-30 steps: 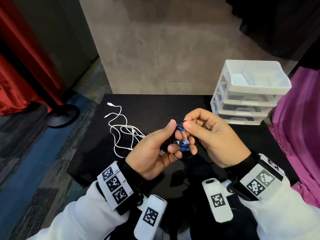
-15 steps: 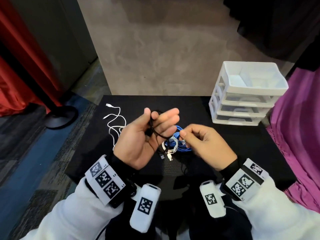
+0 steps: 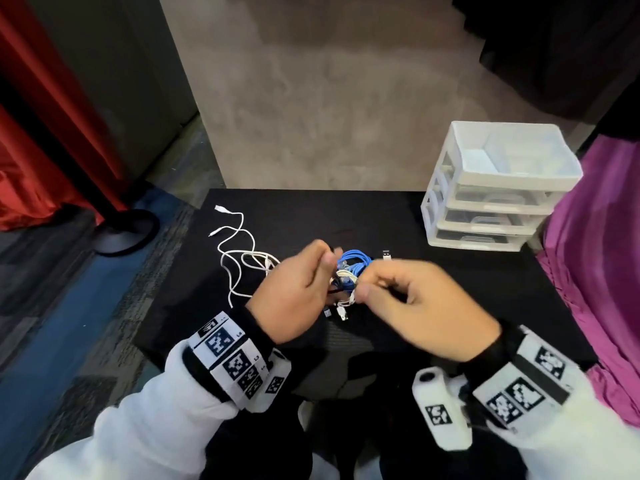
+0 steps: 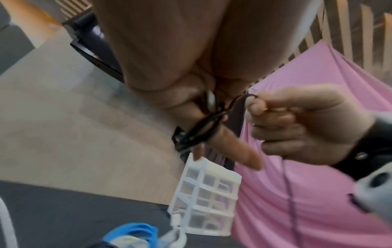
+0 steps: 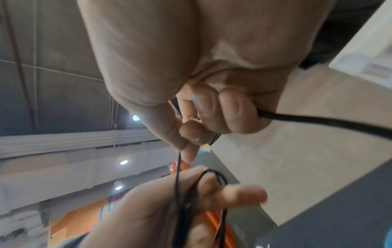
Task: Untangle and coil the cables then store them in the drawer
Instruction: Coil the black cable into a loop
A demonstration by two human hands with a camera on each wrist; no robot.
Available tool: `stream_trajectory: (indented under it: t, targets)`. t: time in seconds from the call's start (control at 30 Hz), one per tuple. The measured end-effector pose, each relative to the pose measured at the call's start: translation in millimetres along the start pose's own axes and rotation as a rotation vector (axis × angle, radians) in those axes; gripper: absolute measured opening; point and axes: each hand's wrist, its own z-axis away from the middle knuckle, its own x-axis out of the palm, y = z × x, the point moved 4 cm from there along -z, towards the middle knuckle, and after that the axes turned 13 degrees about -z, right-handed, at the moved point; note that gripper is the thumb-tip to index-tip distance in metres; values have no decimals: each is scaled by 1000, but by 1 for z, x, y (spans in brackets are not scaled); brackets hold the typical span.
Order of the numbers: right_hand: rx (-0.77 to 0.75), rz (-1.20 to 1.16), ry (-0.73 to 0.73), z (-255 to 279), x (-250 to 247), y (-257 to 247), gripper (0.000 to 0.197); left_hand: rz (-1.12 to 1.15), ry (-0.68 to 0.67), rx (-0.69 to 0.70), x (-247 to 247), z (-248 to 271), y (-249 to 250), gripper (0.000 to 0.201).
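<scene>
A thin black cable (image 4: 203, 132) is looped round the fingers of my left hand (image 3: 327, 268), which holds the loops. My right hand (image 3: 367, 289) pinches the free strand of that black cable (image 5: 178, 161) between thumb and forefinger, close to the left hand. Both hands hover over the black table (image 3: 381, 220). Just beyond them a blue cable bundle (image 3: 355, 263) lies mixed with white plugs (image 3: 341, 311). A loose white cable (image 3: 242, 261) sprawls at the left. The white drawer unit (image 3: 495, 188) stands at the back right, its drawers pushed in.
A purple cloth (image 3: 595, 254) hangs along the table's right edge, beside the drawer unit. On the floor to the left are a red curtain (image 3: 41, 150) and a round black stand base (image 3: 124, 230). A grey wall rises behind the table.
My left hand has turned over and dropped from its raised, palm-up pose. The right hand has closed in on it and now pinches the black strand above the blue bundle.
</scene>
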Motion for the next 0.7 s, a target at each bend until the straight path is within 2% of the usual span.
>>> stream_trajectory:
  t: [0.07,0.13,0.2,0.27,0.4,0.47,0.57,0.63,0.7]
  targets:
    - [-4,-98,52,-9,-17,-3,14,84,-151,-20,6,9,12,29]
    - [-11,-169,104,-18,-29,-2,12,182,-226,-1,5,19,33,32]
    - [-6,-208,156,-24,-38,7,25,304,-245,18,2,22,44,33]
    - [16,-255,178,-24,-37,20,27,468,-250,8,-2,21,49,30]
    - [124,-307,208,-14,-13,58,36,992,-293,-77,-10,15,48,22]
    - [198,-321,182,-6,5,73,40,1127,-254,-43,-15,11,47,22]
    - [261,-280,63,8,31,76,42,1051,-21,-23,-21,1,40,24]
    - [258,-218,-32,15,44,66,40,859,139,-24,-21,-5,34,24]
    - [216,-143,-102,19,49,50,36,572,205,21,-17,-9,26,24]
